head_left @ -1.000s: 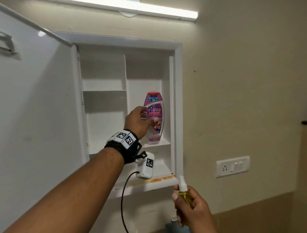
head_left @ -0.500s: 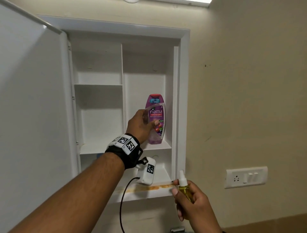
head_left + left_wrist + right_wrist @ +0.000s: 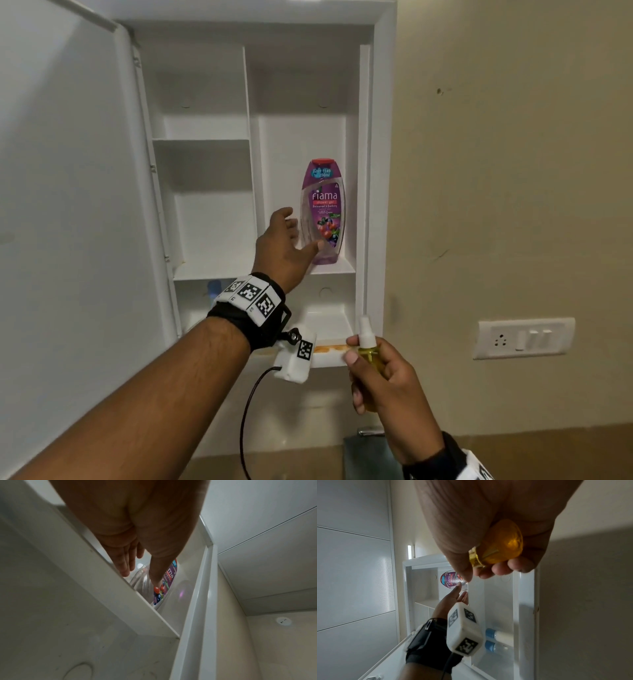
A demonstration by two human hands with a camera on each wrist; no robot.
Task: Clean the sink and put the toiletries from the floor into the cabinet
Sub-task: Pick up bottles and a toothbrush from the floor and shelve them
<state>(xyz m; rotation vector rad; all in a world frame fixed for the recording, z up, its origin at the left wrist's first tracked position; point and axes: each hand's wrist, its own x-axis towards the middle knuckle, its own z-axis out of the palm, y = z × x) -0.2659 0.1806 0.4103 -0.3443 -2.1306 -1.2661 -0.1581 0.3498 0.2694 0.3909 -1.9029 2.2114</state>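
The gel bottle (image 3: 323,210) stands upright on the middle shelf (image 3: 334,269) of the cabinet's (image 3: 383,171) right-hand column, near its right wall, cap up. The left hand (image 3: 282,245) is at 9 o'clock of the bottle's lower half, its grip released: fingers straight and spread, the thumb tip at the bottle's lower front. From the left wrist view the fingers (image 3: 126,562) lie loose beside the clear plastic; whether the thumb touches it I cannot tell.

At 5 o'clock from the gel bottle, in front of the cabinet's bottom ledge (image 3: 329,356), the right hand (image 3: 387,383) has its grip clenched around a small spray bottle (image 3: 367,353) of yellow liquid, held upright with the white nozzle above the fist. The right wrist view shows its amber base (image 3: 501,543) wrapped by the fingers.

Two blue-capped tubes (image 3: 498,640) stand in the lowest compartment, at 7 o'clock of the gel bottle. The door (image 3: 68,205) is swung open at 9 o'clock. A switch plate (image 3: 524,337) sits on the wall at 3 o'clock of the spray bottle.
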